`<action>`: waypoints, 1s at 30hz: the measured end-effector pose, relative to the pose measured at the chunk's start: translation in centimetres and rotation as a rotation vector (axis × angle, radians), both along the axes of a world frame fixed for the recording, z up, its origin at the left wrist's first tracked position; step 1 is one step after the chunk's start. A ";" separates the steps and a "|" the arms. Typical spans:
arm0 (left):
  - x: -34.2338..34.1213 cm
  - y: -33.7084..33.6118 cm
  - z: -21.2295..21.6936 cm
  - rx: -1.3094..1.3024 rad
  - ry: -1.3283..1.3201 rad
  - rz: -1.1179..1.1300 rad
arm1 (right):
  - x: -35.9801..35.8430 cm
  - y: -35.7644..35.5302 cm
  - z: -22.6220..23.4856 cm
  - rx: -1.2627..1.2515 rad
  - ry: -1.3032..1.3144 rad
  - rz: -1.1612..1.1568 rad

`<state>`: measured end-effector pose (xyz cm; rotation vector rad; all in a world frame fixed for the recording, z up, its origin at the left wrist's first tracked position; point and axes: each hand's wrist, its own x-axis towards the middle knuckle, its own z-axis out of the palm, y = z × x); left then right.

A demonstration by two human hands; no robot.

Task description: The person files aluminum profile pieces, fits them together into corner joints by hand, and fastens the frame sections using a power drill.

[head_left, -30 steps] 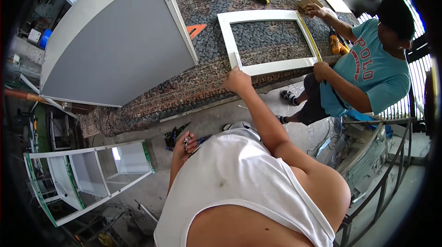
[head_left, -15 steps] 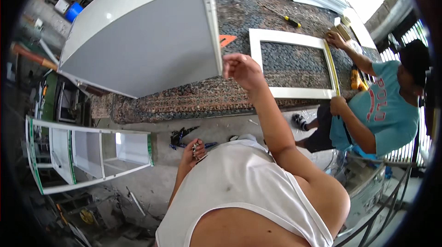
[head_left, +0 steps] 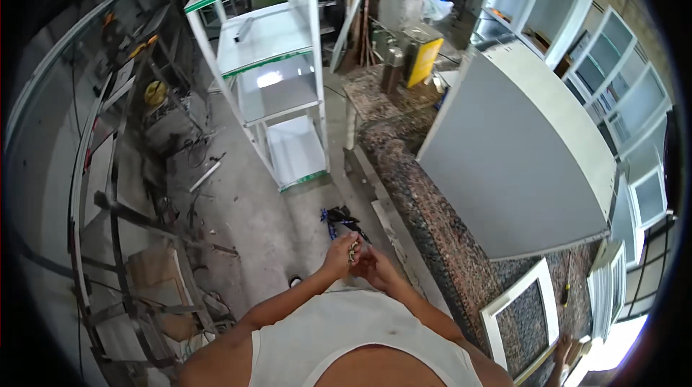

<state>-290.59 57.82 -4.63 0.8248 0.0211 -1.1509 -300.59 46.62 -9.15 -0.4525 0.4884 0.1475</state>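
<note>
My left hand is closed around a clump of small shiny metal pieces, too small to name exactly. Right beside it, in front of my body, my right hand has its fingers curled toward those pieces; whether they pinch one is hidden. Below my hands, a black and blue object lies on the concrete floor. Ahead stands a white-framed open shelf unit with green tape along some edges.
A large grey-sided panel box rests on the carpet-covered bench at right. A white rectangular frame lies nearer, with another person's hand by it. Metal racks line the left. A yellow box stands beyond.
My view has swung left, toward the shelf unit. My right hand has left the grey panel's edge and come down to my left hand, which still holds the metal pieces.
</note>
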 end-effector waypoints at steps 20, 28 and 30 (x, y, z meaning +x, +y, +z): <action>25.1 27.7 -0.1 0.587 -1.399 0.770 | 35.1 29.6 -1.5 0.294 -0.147 0.401; 38.9 31.7 -0.9 0.823 -1.470 0.895 | 50.4 35.1 -1.7 0.269 -0.075 0.591; 44.0 33.2 -1.0 0.939 -1.559 0.975 | 55.7 36.2 -1.1 0.294 -0.060 0.652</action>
